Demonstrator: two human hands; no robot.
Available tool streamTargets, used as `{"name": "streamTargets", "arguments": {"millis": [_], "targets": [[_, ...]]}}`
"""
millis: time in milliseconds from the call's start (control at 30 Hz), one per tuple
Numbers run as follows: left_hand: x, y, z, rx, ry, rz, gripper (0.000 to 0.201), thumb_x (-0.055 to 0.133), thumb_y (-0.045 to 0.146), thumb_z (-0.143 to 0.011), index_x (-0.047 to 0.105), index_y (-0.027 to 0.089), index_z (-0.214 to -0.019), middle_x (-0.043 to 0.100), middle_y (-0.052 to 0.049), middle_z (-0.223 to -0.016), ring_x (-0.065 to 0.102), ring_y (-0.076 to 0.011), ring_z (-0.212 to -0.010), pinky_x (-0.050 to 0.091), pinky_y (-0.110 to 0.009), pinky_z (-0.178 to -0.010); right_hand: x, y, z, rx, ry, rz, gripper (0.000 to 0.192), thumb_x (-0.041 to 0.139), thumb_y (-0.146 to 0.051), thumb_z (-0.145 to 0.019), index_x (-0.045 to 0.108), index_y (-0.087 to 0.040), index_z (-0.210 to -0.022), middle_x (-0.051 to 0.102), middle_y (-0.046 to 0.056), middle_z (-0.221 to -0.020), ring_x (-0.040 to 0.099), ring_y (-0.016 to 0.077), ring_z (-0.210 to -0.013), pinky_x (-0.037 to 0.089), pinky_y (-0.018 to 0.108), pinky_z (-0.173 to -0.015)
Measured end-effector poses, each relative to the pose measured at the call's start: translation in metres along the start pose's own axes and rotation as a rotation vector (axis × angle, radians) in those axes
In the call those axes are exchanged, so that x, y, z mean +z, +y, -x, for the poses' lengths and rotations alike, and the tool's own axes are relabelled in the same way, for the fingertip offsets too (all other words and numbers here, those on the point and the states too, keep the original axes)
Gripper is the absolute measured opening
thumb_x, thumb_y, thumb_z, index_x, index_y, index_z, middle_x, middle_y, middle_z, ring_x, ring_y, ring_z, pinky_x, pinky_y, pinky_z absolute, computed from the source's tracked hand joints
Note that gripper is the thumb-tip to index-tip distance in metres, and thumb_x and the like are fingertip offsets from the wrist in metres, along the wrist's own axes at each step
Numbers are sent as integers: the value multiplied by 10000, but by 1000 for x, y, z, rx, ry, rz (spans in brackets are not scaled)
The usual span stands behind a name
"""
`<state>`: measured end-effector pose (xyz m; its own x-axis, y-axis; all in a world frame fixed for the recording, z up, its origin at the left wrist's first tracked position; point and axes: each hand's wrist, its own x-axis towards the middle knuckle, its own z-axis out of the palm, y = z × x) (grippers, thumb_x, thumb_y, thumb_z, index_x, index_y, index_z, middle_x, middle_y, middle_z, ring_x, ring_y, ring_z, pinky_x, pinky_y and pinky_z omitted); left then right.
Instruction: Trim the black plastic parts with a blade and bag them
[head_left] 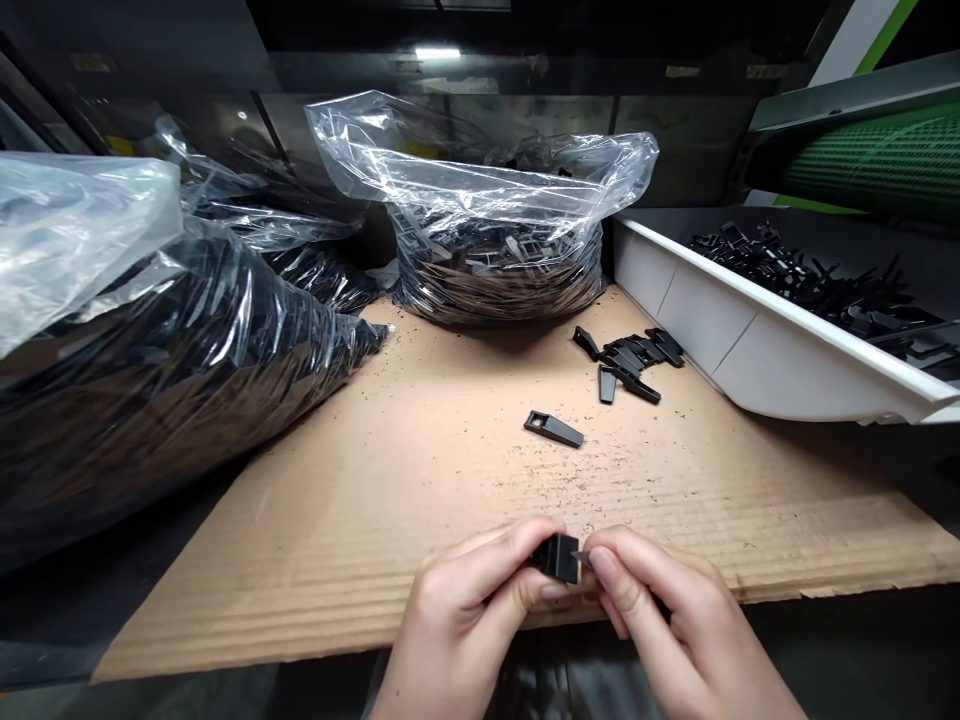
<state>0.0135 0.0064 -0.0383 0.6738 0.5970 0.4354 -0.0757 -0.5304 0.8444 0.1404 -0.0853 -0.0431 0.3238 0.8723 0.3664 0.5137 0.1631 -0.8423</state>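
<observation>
Both hands, left hand [457,610] and right hand [667,630], pinch small black plastic clip [559,557] by its ends; likely light, stiff, slippery.

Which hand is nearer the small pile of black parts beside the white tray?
Right. The right hand sits below the pile, slightly right of it; the left hand is farther left.

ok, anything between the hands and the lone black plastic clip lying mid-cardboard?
Nothing visible. The left hand and right hand together pinch a small black plastic piece at the near edge of the brown corrugated cardboard sheet. Only bare cardboard with fine debris lies between them and the lone black plastic clip.
</observation>
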Motion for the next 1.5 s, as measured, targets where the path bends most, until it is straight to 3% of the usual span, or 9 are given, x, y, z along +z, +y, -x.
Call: {"name": "streamTargets", "arguments": {"millis": [233, 400, 600, 700, 800, 900, 1000, 1200, 1500], "targets": [[2, -3, -3, -58, 108, -64, 246, 600, 89, -737, 678, 214, -933, 681, 51, -809, 624, -43, -680, 441, -18, -643, -9, -5, 4, -15, -247, 0, 253, 394, -270, -870, 477, -185, -646, 503, -45, -580, 472, 70, -551, 347, 172, -548], [-2, 2, -4, -180, -74, 48, 119, 593, 174, -774, 679, 205, -850, 606, -18, -900, 560, -123, -871, 443, -128, -746, -6, -12, -8, 320, -81, -215, 271, 491, -444, -812, 517, -175, -820, 497, -10, -728, 469, 82, -694, 354, 169, -593], [-8, 3, 0, -319, -120, 396, 207, 656, 364, -730, 682, 272, -914, 546, 21, -658, 463, -64, -553, 387, -141, -565, -12, -8, -13, 416, -69, -234, 339, 432, -491, -840, 480, -156, -857, 376, -41, -608, 315, 45, -484, 285, 187, -464], [-3, 5, 2, -366, -62, 525, 389, 632, 541, -675, 637, 186, -833, 606, -26, -784, 561, -119, -680, 416, -167, -623, -14, 1, -1, 246, 38, -121, 230, 406, -393, -886, 534, -202, -878, 496, -32, -666, 424, 45, -510, 356, 169, -517], [5, 7, 3, -436, 92, 524, 269, 600, 439, -765, 567, 205, -893, 609, 3, -802, 564, -74, -623, 397, -127, -551, -10, 10, 9, -58, 147, 87, 177, 430, -212, -887, 558, -293, -978, 564, -61, -731, 489, 28, -539, 390, 119, -527], [10, 4, 4, -497, 136, 471, 481, 619, 312, -773, 433, 278, -1215, 598, 13, -887, 584, -86, -707, 461, -148, -641, -5, 17, 9, -332, 237, 290, 256, 483, -90, -837, 534, -201, -1062, 609, -11, -849, 570, 50, -718, 445, 117, -653], [10, -1, 5, -534, 103, 429, 426, 651, 300, -739, 506, 199, -1127, 596, -29, -974, 602, -119, -788, 482, -176, -738, -4, 19, 5, -525, 232, 391, 266, 529, 4, -769, 540, -98, -1015, 617, 64, -885, 578, 95, -811, 468, 172, -732], [7, 1, 4, -387, 159, 333, 114, 596, 221, -776, 615, 186, -883, 612, -1, -860, 573, -116, -821, 459, -141, -725, 0, 13, 0, -553, 234, 382, 300, 555, 22, -743, 557, -85, -1024, 606, 80, -864, 563, 115, -770, 472, 210, -669], [5, 3, 1, -315, 133, 361, 111, 596, 149, -768, 644, 212, -845, 616, 21, -840, 568, -100, -797, 442, -124, -711, 11, 13, 4, -449, 271, 418, 333, 492, -12, -791, 490, -176, -1081, 581, 58, -868, 532, 131, -773, 417, 242, -657]]}}
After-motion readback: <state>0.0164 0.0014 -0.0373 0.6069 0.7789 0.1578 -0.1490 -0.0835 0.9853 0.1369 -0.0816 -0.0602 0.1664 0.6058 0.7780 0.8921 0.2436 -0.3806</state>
